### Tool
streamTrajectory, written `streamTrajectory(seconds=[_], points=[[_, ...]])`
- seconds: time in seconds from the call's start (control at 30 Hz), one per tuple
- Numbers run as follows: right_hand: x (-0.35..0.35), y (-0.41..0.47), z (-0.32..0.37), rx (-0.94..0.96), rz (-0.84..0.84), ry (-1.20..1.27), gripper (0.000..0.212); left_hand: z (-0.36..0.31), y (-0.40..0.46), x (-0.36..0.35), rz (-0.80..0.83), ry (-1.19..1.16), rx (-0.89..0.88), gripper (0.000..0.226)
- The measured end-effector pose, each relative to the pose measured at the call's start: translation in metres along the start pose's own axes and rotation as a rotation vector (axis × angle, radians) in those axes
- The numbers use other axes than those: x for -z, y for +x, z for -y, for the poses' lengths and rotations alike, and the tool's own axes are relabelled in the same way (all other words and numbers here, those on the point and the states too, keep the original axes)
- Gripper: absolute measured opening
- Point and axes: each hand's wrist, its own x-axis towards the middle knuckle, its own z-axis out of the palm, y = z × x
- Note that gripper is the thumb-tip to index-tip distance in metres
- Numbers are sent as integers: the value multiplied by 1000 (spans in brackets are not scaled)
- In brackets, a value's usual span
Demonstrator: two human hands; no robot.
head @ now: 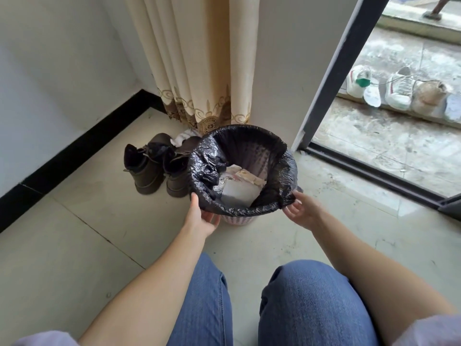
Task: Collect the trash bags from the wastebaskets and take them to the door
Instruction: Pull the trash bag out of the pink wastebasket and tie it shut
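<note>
Person crouched by curtain corner, left hand (202,216) thumb on and right hand (300,208) pinching the folded-over rim of the black trash bag (284,176) lining the pink wastebasket (237,219): thin, slippery film, light paper load, best gathered at rim.

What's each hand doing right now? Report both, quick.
Left hand: fingers tucked under the black trash bag edge at the wastebasket rim, thumb on top, holding it.
Right hand: pinching the bag's folded-over edge.

No writing, label, brand or number is legible anywhere here. The paper scraps (243,182) in the bag look blank.
</note>
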Motion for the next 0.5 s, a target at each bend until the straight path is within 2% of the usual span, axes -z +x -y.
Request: streamTrajectory(seconds=[0.23,0.4,0.5], points=[[0,-18,10,147,-58,83,14,-9,-5,-1,-210,45,-250,24],[-4,-26,16,183,90,148,14,-20,-26,-16,-34,-19,-266,7],[-15,-41,23,126,196,49,16,-25,-31,-18,61,-15,-254,12]])
